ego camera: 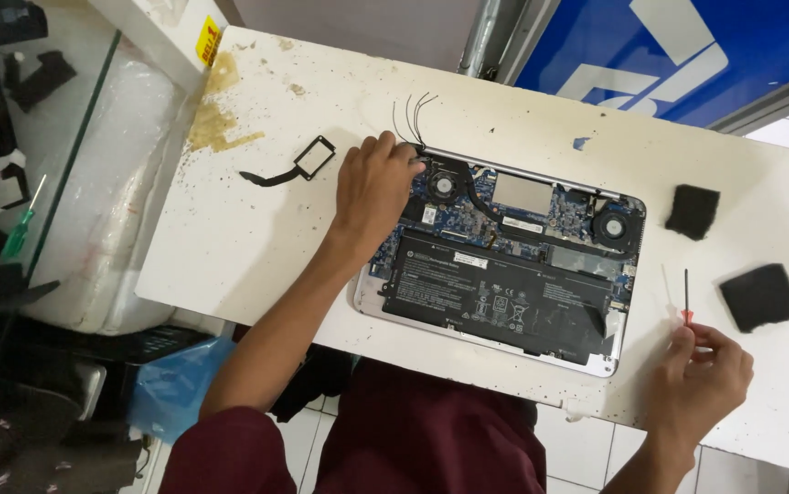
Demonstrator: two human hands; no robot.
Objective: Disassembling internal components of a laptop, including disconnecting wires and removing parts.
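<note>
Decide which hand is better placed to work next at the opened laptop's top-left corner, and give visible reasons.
Left. The left hand already rests on that corner of the laptop, by the loose wires. The right hand is off the laptop, holding a small screwdriver.
</note>
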